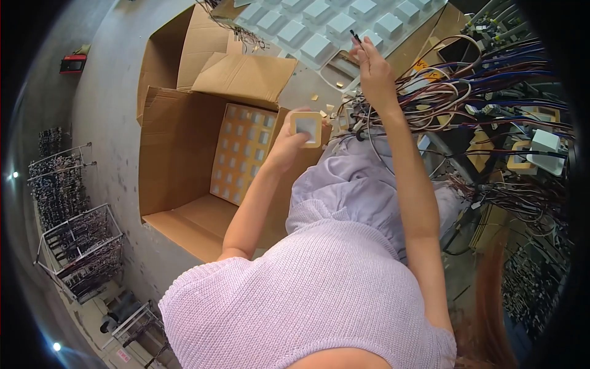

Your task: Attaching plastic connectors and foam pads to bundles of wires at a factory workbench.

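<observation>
While a large, open, brown cardboard box is standing to the left of the left hand's grip, a white plastic tray of raised square blocks is lying just beyond the right hand's. The left hand is clamping a square, tan-rimmed piece with a greyish centre, thumb across its face; the right hand is pinching a thin black piece between closed fingertips.

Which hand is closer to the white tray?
Right. The right hand, pinching a black piece, is at the near edge of the tray; I can't tell if it touches. The left hand is farther back, nearer the body, holding a square piece.
</observation>
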A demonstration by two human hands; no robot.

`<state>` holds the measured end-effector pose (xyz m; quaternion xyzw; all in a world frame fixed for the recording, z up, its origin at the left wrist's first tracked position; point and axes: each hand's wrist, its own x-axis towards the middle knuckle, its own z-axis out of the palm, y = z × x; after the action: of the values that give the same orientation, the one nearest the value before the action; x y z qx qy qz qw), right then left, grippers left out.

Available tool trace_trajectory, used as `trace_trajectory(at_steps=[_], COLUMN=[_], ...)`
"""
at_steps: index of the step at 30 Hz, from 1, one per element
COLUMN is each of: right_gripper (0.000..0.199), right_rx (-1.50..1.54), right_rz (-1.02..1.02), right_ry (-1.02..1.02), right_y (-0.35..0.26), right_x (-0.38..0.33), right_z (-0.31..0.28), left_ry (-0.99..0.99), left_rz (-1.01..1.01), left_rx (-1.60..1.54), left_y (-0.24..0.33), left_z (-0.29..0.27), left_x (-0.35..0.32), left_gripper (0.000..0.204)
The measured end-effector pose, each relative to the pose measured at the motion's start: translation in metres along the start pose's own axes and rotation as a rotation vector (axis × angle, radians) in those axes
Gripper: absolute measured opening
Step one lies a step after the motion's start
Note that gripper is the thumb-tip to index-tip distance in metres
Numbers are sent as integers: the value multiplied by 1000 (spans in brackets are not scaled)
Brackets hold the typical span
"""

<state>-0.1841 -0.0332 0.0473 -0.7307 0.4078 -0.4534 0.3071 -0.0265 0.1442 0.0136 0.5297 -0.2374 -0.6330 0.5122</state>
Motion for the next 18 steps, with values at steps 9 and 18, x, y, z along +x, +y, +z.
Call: trace_trajectory(at_steps=[9,18], right_gripper=[46,79], right_rx=[138,30], right_rz=[71,96], right_ry=[-268,-299], right_y=[-97,-99], right_x=[-65,-104], right_z=[-34,-64], left_ry=[-28,-348], left_rz=[-131,-73], left_rx=[-480,519], left_y=[56,114], left_z=[39,30], left_x=[-32,19], left_gripper=[42,49])
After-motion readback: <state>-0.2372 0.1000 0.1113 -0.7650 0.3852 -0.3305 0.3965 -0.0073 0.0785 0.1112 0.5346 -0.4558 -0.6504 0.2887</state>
